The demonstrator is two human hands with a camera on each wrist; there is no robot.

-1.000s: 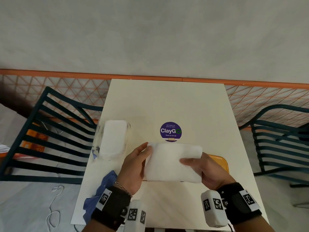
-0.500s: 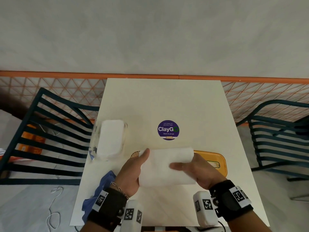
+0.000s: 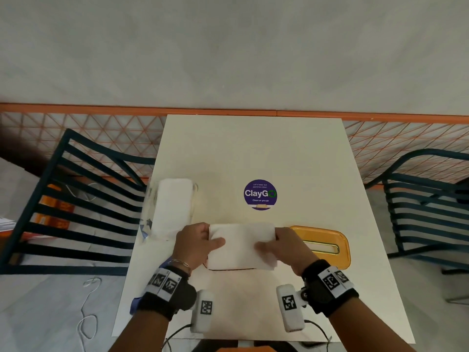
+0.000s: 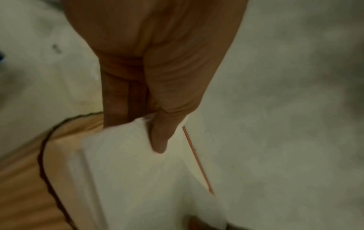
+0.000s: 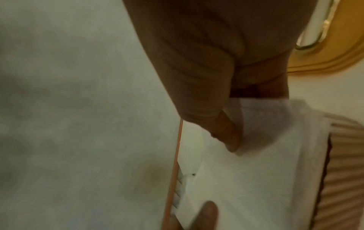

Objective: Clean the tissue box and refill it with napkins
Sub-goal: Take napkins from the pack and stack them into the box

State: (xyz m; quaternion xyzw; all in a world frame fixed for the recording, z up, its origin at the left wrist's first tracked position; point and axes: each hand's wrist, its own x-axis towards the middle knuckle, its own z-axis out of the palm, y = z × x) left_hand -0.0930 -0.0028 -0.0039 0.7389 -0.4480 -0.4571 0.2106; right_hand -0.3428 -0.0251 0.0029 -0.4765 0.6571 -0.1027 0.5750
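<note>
Near the front edge of the desk, both hands hold a white stack of napkins over the tissue box, whose ribbed tan side and dark rim show in the wrist views under the stack. The left hand grips the stack's left end, thumb on top and fingers curled down its side. The right hand grips the right end the same way, thumb pressed on the top sheet; its other fingers are mostly hidden behind the napkins. The stack sits between the box walls, though how deep it has gone I cannot tell.

Just right of the right hand lies an orange lid with a long slot rimmed in gold, flat on the desk. By the left edge sits a second pack of napkins in clear wrap. A blue cloth peeks out under the left wrist at the front-left corner.

Toward the middle of the desk is a round purple sticker reading "ClayGo", with "Clean as you go" beneath; the small line above it is too fine to read surely. Dark slatted chairs stand on either side.
</note>
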